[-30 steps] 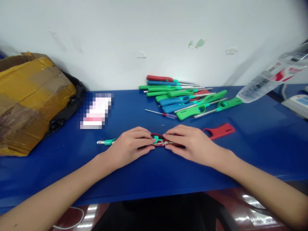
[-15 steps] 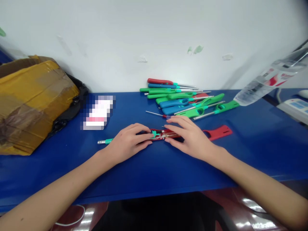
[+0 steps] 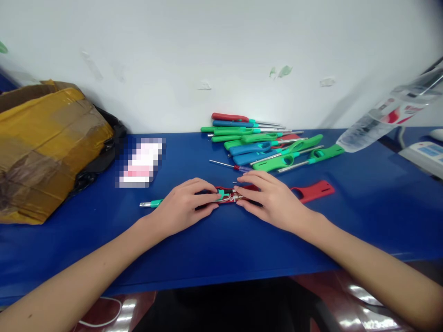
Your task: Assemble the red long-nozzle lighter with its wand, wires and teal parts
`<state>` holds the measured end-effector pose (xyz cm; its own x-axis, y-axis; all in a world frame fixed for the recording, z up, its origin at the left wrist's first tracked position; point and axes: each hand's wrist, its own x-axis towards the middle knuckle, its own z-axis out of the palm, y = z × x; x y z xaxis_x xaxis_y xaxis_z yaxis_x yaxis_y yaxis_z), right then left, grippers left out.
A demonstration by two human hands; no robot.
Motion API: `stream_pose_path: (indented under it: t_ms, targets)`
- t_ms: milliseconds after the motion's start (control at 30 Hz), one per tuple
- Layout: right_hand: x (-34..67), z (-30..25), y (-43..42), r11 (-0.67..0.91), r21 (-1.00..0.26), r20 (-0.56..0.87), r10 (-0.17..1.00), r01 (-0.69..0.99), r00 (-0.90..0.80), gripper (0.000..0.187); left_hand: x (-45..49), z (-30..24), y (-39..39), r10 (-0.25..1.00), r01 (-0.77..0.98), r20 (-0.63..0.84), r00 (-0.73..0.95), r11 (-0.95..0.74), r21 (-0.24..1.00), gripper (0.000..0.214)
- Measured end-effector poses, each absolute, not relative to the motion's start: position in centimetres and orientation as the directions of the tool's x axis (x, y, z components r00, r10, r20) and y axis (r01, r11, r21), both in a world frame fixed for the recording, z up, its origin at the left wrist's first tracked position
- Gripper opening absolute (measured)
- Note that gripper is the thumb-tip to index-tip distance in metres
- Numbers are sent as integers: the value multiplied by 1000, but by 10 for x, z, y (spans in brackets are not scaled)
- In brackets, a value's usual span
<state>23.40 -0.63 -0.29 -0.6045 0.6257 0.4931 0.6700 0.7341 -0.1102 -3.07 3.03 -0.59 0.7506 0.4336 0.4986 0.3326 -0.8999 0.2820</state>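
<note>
A red long-nosed lighter [image 3: 226, 201] lies on its side with its casing open, baring a green trigger, thin white wires and small inner parts. Its metal tip [image 3: 145, 204] sticks out to the left. My left hand [image 3: 185, 203] is closed around the trigger end, thumb and forefinger against it. At the other end, my right hand [image 3: 273, 198] has its thumb and fingertips closed on the inner parts. Beyond that hand shows a flat red handle piece [image 3: 317, 190] with a hole; I cannot tell whether it joins the lighter. A small screw [image 3: 235, 182] lies just behind.
A screwdriver [image 3: 224, 164] lies behind my right hand. Farther back is a pile of green, blue and red lighters [image 3: 259, 143] by the wall. A taped carton [image 3: 51, 152] stands left, a plastic bottle [image 3: 377, 117] right, on the blue table [image 3: 207, 253].
My right hand's thumb and fingers have drawn closer together and down onto the lighter's inner parts. My left hand has stayed in place.
</note>
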Motion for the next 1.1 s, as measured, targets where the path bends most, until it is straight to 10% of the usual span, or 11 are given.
stream_pose_path:
  t_ms: [1100]
  targets:
    - [232, 0, -8, 752, -235, 449, 646, 616, -617, 25, -30, -7, 29, 391, 294, 505, 770, -919, 264, 25]
